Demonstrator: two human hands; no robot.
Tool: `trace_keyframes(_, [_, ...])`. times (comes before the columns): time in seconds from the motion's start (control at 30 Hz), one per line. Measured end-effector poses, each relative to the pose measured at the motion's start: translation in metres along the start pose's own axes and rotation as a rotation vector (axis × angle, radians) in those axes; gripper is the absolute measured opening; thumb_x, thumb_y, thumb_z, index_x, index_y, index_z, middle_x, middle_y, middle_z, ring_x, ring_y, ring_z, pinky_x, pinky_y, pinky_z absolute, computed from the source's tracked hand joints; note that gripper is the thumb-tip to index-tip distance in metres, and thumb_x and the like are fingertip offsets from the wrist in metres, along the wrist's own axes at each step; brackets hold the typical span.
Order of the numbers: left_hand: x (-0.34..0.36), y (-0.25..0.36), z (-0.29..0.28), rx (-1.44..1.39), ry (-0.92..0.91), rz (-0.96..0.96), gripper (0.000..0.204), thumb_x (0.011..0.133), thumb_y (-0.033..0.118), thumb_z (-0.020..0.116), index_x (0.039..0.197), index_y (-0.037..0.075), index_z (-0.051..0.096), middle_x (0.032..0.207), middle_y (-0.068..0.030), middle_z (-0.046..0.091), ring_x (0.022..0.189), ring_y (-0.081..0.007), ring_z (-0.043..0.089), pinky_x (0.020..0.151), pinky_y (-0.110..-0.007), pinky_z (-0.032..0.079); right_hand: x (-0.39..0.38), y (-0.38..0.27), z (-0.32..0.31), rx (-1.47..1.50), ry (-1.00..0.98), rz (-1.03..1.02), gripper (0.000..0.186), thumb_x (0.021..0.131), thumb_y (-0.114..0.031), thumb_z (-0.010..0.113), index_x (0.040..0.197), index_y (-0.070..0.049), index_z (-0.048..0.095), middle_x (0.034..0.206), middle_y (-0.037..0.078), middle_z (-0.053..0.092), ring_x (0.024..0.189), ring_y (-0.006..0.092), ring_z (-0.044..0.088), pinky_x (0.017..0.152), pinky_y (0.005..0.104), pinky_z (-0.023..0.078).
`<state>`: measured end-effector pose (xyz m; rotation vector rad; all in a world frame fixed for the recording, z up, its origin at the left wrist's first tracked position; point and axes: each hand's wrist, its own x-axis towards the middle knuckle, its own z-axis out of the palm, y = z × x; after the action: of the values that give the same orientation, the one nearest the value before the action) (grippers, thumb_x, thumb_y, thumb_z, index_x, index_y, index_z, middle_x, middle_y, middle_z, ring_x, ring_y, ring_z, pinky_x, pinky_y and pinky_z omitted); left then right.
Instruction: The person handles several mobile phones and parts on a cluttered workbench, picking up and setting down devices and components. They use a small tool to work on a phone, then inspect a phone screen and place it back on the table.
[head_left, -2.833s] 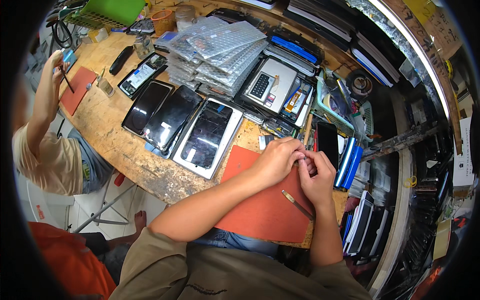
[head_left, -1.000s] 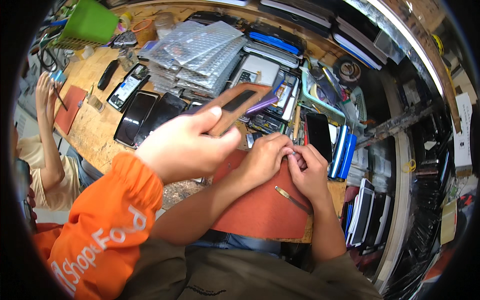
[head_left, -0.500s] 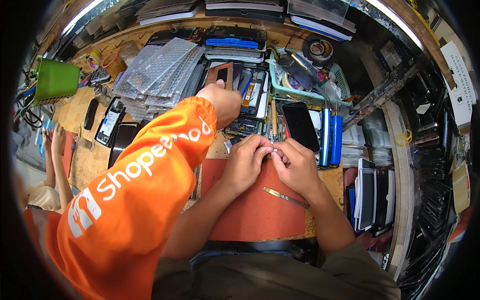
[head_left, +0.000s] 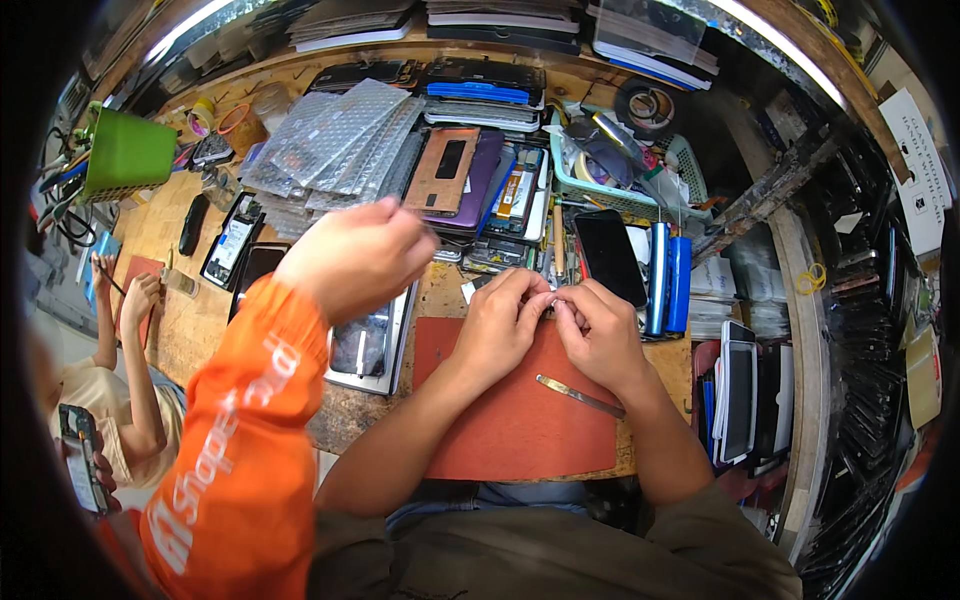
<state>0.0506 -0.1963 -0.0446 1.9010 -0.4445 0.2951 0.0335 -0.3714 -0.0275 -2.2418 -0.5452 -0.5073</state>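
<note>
My left hand [head_left: 497,325] and my right hand [head_left: 602,338] meet above a red mat [head_left: 480,430], fingertips pinched round a tiny piece [head_left: 555,304], too small to name. A flat metal strip tool [head_left: 585,398] lies on the mat beside my right hand. Just past my hands is a black phone [head_left: 606,258], with blue cylinders [head_left: 660,280] to its right. From the lower left, a co-worker's orange sleeve [head_left: 225,430] reaches across; their blurred, curled hand [head_left: 355,250] hovers left of my hands, below a copper phone-like panel [head_left: 432,170] on a pile of devices.
Bubble-wrap sleeves [head_left: 325,150], a teal basket [head_left: 580,175] and a green basket [head_left: 130,150] crowd the bench. Another person [head_left: 130,400] at the left holds a thin dark stick; a further hand [head_left: 98,470] holds a phone at the lower left. A beam [head_left: 760,190] crosses at the right.
The co-worker's arm swung in with the copper panel, left it on the pile and has drawn back leftward. My pinched hands stay together over the mat; my view has shifted.
</note>
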Motion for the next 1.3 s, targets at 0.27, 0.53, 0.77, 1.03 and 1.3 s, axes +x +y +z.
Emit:
trace_keyframes(0.27, [0.001,0.002,0.001,-0.067,-0.014,0.061,0.012,0.102,0.009,0.062,0.103,-0.002,0.067,0.093,-0.0170,0.069,0.081,-0.0359,0.068,0.074,-0.042,0.053,-0.001,0.001,-0.002,0.012,0.005,0.043,0.005,0.092,-0.004,0.072,0.093,-0.001,0.068,0.079,0.012,0.064,0.058,0.0252,0.062,0.054,0.0377,0.048])
trace_keyframes(0.53, [-0.006,0.008,-0.003,0.268,-0.206,-0.101,0.024,0.104,0.024,0.056,0.097,0.002,0.065,0.081,-0.0239,0.071,0.075,-0.0465,0.070,0.068,-0.057,0.053,0.004,0.003,0.008,0.051,0.195,0.196,0.007,0.098,-0.005,0.068,0.099,0.002,0.069,0.081,0.005,0.064,0.062,0.0103,0.055,0.056,0.0266,0.046])
trace_keyframes(0.77, [-0.013,-0.004,0.007,0.285,-0.265,0.008,0.020,0.090,0.014,0.061,0.103,-0.001,0.065,0.081,-0.0232,0.073,0.075,-0.0427,0.072,0.067,-0.055,0.056,0.037,-0.023,0.016,-0.055,0.041,0.035,0.009,0.095,0.000,0.068,0.103,0.002,0.072,0.084,0.006,0.066,0.068,0.0090,0.059,0.059,0.0247,0.047])
trace_keyframes(1.03, [-0.014,-0.010,0.011,0.375,-0.235,0.098,0.016,0.089,0.017,0.065,0.094,0.005,0.074,0.088,-0.0202,0.074,0.078,-0.0396,0.073,0.068,-0.054,0.058,0.122,-0.055,0.066,-0.349,-0.146,-0.435,0.040,0.090,-0.009,0.071,0.128,0.002,0.066,0.122,0.020,0.068,0.111,0.0388,0.062,0.099,0.0454,0.050])
trace_keyframes(1.3, [0.002,-0.006,-0.013,0.411,-0.277,-0.058,0.014,0.085,0.006,0.062,0.093,0.000,0.072,0.092,-0.0231,0.074,0.088,-0.0419,0.073,0.077,-0.054,0.059,0.094,-0.064,0.013,-0.307,-0.147,-0.264,0.022,0.091,-0.010,0.070,0.111,-0.001,0.068,0.101,0.018,0.067,0.096,0.0396,0.064,0.084,0.0469,0.052])
